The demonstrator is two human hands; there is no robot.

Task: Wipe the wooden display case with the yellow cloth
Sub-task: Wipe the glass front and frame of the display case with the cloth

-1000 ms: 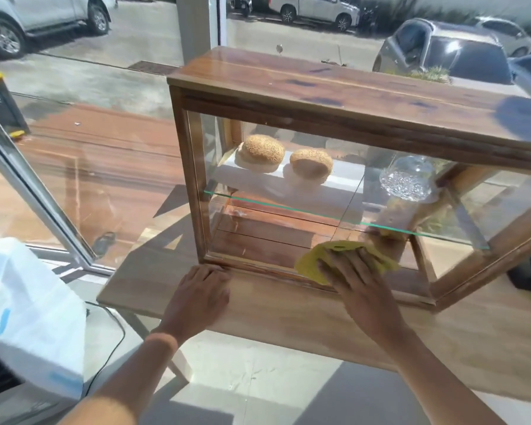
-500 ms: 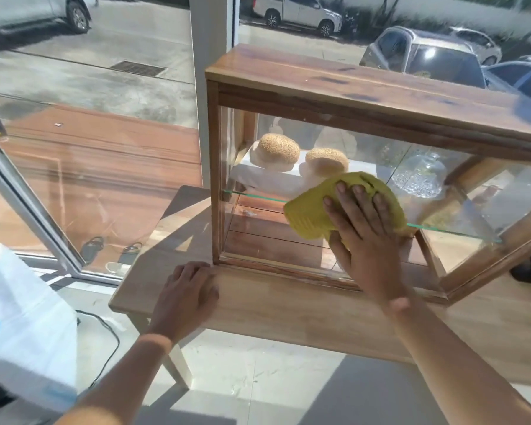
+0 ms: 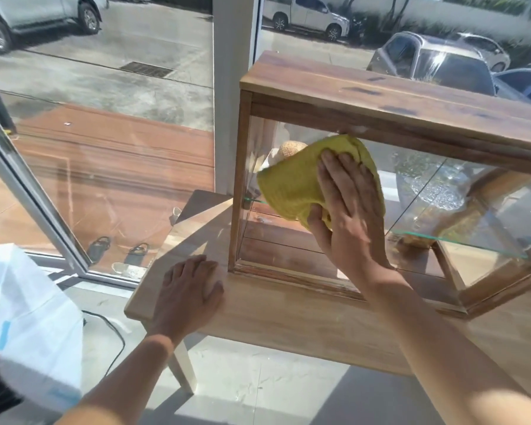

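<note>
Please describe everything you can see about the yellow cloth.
The yellow woven cloth looks soft and textured, bunched into a loose pad with rounded folds. It lies flat against the front glass of the wooden display case, high up, just below the top frame. The right hand presses it there with straight fingers, thumb under its lower edge. It hides part of a sesame bun inside.

cloth (image 3: 292,185): yellow, fine woven texture. display case (image 3: 396,99): reddish-brown wood with dark streaks and blotches on top. table (image 3: 288,317): pale tan wood, white leg. bun (image 3: 290,148) inside the case: golden-tan, speckled. bag (image 3: 28,326), lower left: white with light blue marks.
</note>
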